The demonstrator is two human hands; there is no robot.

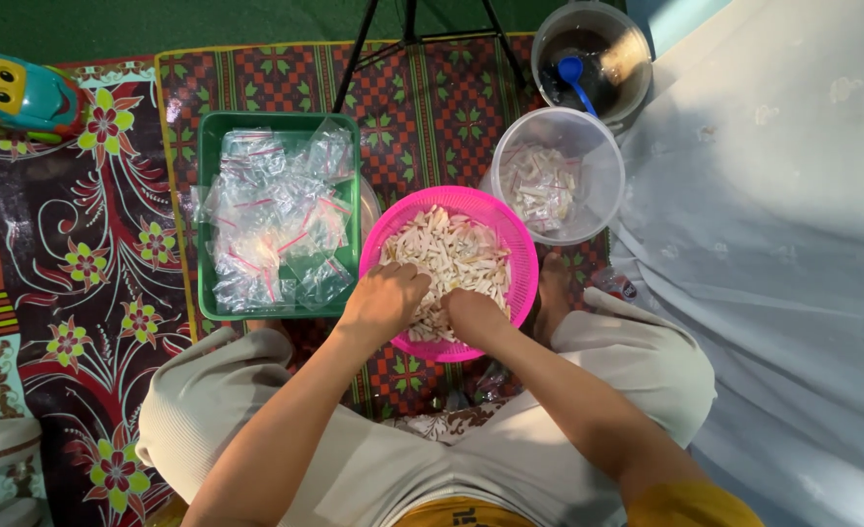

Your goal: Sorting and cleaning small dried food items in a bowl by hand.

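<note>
Down on the patterned floor mat (90,293), right between the knees: pink round basket (510,244), heaped with pale stick-shaped pieces (451,254). Pieces lying every which way, long axes crossing, no common direction. Basket itself round, mouth straight up, sitting flat.

Left hand (383,303) plunged into the near-left part of the heap, knuckles up, fingers curled down into the pieces, forearm slanting in from lower left. Right hand (473,317) just beside it at the near rim, also palm down, fingers buried among the pieces, forearm coming in from lower right. Both hands nearly touching each other. Fingertips hidden in the heap, so cannot tell whether either hand is clenched on pieces or merely resting in them.

Left of the basket and touching it, green rectangular tray (205,215), long axis running away from the body, filled with small clear zip bags (276,220). Beyond the basket to the right, clear round tub (602,166) with more pale pieces inside. Farther back, darker tub (637,78) with a blue scoop (573,73) in it. Black tripod legs (354,59) at the top edge. Teal toy car (12,93) at far left. Pale cloth (793,244) spread along the right side, sunlit. Beige trousers (217,400) across the bottom, legs folded.
</note>
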